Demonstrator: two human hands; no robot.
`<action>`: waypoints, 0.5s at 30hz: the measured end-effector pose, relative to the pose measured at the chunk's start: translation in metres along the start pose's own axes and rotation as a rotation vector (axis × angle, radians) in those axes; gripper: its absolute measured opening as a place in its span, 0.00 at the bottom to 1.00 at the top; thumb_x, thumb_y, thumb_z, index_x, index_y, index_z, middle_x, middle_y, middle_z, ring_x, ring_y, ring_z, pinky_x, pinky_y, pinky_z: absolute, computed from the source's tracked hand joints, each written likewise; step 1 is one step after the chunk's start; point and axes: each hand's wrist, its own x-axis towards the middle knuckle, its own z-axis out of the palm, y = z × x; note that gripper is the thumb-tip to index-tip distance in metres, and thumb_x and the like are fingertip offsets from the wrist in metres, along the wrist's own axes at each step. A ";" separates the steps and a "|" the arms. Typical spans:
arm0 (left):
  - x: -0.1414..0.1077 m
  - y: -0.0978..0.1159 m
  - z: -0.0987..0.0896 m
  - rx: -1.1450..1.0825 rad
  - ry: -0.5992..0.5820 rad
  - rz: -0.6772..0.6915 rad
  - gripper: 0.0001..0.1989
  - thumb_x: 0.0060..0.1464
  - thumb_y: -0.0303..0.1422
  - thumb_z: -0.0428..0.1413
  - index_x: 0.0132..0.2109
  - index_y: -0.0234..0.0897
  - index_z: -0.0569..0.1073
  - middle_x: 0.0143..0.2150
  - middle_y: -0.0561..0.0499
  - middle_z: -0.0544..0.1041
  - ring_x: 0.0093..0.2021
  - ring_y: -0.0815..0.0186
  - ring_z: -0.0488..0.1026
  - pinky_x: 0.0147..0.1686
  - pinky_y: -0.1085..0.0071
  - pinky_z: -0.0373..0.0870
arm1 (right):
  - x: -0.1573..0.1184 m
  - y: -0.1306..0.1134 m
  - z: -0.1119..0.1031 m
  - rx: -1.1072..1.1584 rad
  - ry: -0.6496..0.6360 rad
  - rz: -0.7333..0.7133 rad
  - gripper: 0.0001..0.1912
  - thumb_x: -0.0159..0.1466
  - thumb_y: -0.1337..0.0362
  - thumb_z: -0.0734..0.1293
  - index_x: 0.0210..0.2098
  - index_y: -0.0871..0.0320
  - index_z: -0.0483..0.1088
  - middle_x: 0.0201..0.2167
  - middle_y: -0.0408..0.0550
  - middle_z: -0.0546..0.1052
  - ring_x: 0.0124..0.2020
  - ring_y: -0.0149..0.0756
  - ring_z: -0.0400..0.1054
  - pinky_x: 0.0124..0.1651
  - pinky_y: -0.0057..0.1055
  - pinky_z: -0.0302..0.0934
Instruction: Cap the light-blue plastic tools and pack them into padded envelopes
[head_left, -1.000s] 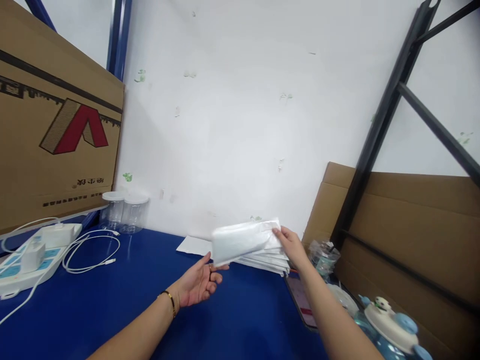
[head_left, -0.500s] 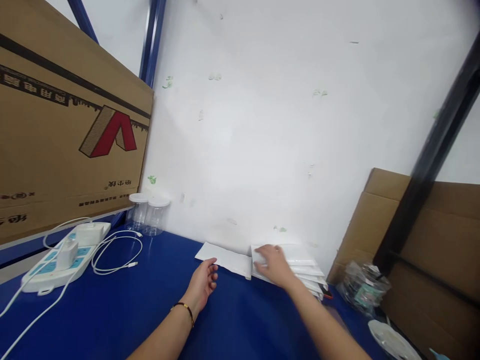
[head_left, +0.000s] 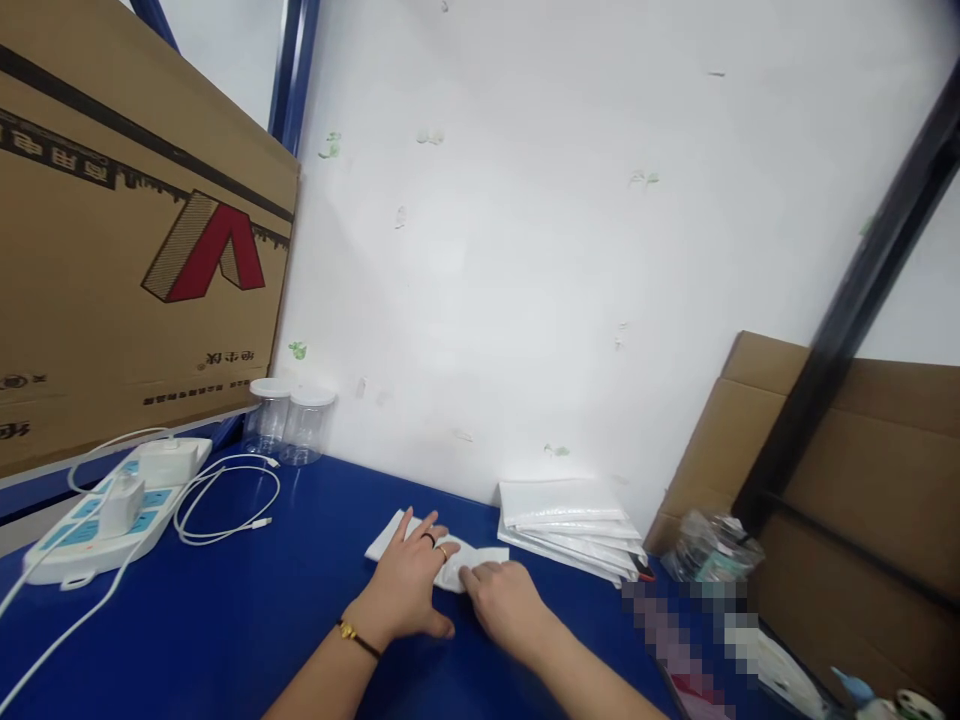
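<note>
Both hands rest on a flat white pouch that lies on the blue bench. The left hand lies palm down on the pouch's left part, fingers spread and almost straight, gripping nothing; rings show on two fingers and a thin bracelet sits at the wrist. The right hand is just beside it, touching, fingers curled down onto the pouch's right part; whether they pinch an edge or only press, I cannot tell. A corner of the pouch shows beyond the left fingertips and another strip beyond the right knuckles.

Just past the right hand, towards the wall, lies a stack of white pouches, near but apart from the one under the hands. Well to the left of the left hand lie a coiled white cable and a power strip with plugs in it. Two clear jars stand beyond the cable against the wall, below a large cardboard box.
</note>
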 end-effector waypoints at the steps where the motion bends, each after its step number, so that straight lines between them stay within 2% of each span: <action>1: -0.003 0.002 0.003 -0.059 -0.057 -0.007 0.37 0.20 0.38 0.69 0.46 0.45 0.74 0.51 0.43 0.71 0.59 0.42 0.58 0.61 0.49 0.34 | -0.018 -0.005 -0.005 0.043 0.017 -0.034 0.16 0.61 0.70 0.58 0.48 0.59 0.67 0.37 0.55 0.78 0.37 0.44 0.72 0.38 0.33 0.62; 3: -0.009 0.007 0.007 -0.162 -0.132 -0.048 0.32 0.21 0.38 0.68 0.42 0.45 0.75 0.46 0.43 0.73 0.52 0.42 0.64 0.58 0.50 0.47 | -0.050 -0.003 -0.014 0.181 0.031 -0.068 0.15 0.61 0.66 0.59 0.47 0.55 0.68 0.40 0.52 0.77 0.40 0.43 0.71 0.41 0.33 0.63; 4: -0.012 0.010 0.008 -0.198 -0.155 -0.069 0.30 0.22 0.38 0.68 0.41 0.44 0.76 0.44 0.43 0.73 0.50 0.42 0.65 0.56 0.51 0.53 | -0.064 0.005 -0.018 0.281 0.042 -0.060 0.13 0.61 0.61 0.61 0.45 0.51 0.69 0.40 0.48 0.78 0.40 0.42 0.71 0.42 0.33 0.63; 5: -0.014 0.012 0.008 -0.223 -0.162 -0.084 0.30 0.21 0.38 0.68 0.40 0.44 0.76 0.44 0.44 0.73 0.49 0.43 0.66 0.54 0.53 0.56 | -0.076 0.019 -0.022 0.372 0.103 0.019 0.13 0.61 0.59 0.61 0.45 0.50 0.70 0.41 0.47 0.77 0.41 0.41 0.71 0.44 0.33 0.63; 6: -0.015 0.015 0.007 -0.244 -0.158 -0.092 0.31 0.20 0.38 0.69 0.41 0.43 0.76 0.44 0.44 0.72 0.50 0.43 0.65 0.53 0.55 0.57 | -0.086 0.038 -0.025 0.436 0.194 0.140 0.15 0.63 0.58 0.59 0.48 0.50 0.69 0.45 0.48 0.76 0.44 0.41 0.70 0.48 0.34 0.62; 8: -0.014 0.020 0.003 -0.307 -0.139 -0.092 0.37 0.19 0.39 0.69 0.45 0.44 0.74 0.49 0.44 0.70 0.52 0.44 0.63 0.54 0.57 0.56 | -0.099 0.089 -0.028 0.469 0.466 0.473 0.21 0.63 0.53 0.57 0.51 0.55 0.66 0.49 0.54 0.72 0.49 0.45 0.67 0.50 0.39 0.61; 9: -0.011 0.021 0.001 -0.362 -0.126 -0.092 0.39 0.21 0.41 0.69 0.49 0.44 0.73 0.52 0.44 0.68 0.54 0.45 0.62 0.55 0.58 0.55 | -0.103 0.117 -0.028 0.438 0.599 0.630 0.24 0.63 0.51 0.56 0.53 0.58 0.64 0.51 0.57 0.70 0.51 0.47 0.65 0.51 0.40 0.60; 10: -0.007 0.023 0.000 -0.431 -0.108 -0.107 0.40 0.26 0.44 0.68 0.52 0.45 0.71 0.56 0.45 0.66 0.56 0.47 0.60 0.56 0.60 0.55 | -0.105 0.145 -0.028 0.388 0.670 0.745 0.28 0.62 0.49 0.56 0.55 0.60 0.61 0.53 0.59 0.68 0.54 0.49 0.62 0.53 0.42 0.58; 11: -0.001 0.024 -0.001 -0.507 -0.090 -0.141 0.39 0.32 0.46 0.66 0.54 0.45 0.68 0.58 0.45 0.63 0.58 0.49 0.59 0.56 0.61 0.55 | -0.104 0.171 -0.028 0.341 0.688 0.840 0.31 0.61 0.48 0.56 0.57 0.62 0.60 0.55 0.60 0.66 0.57 0.51 0.58 0.56 0.43 0.54; 12: 0.008 0.025 -0.002 -0.584 -0.077 -0.194 0.37 0.37 0.47 0.63 0.56 0.45 0.66 0.61 0.45 0.61 0.59 0.50 0.57 0.55 0.62 0.56 | -0.102 0.193 -0.027 0.326 0.642 0.927 0.33 0.61 0.47 0.55 0.58 0.62 0.58 0.55 0.61 0.65 0.58 0.52 0.57 0.57 0.44 0.52; 14: 0.030 0.026 0.002 -0.715 -0.055 -0.334 0.36 0.43 0.49 0.60 0.58 0.42 0.63 0.62 0.43 0.59 0.60 0.50 0.57 0.52 0.63 0.59 | -0.093 0.226 -0.024 0.376 0.425 1.075 0.34 0.63 0.46 0.50 0.61 0.61 0.52 0.56 0.62 0.63 0.58 0.51 0.57 0.56 0.44 0.52; 15: 0.043 0.025 0.005 -0.765 -0.040 -0.394 0.37 0.43 0.49 0.60 0.58 0.40 0.62 0.63 0.40 0.59 0.60 0.49 0.57 0.50 0.65 0.60 | -0.086 0.236 -0.021 0.391 0.379 1.094 0.35 0.63 0.45 0.49 0.62 0.61 0.52 0.56 0.63 0.63 0.57 0.52 0.58 0.55 0.44 0.53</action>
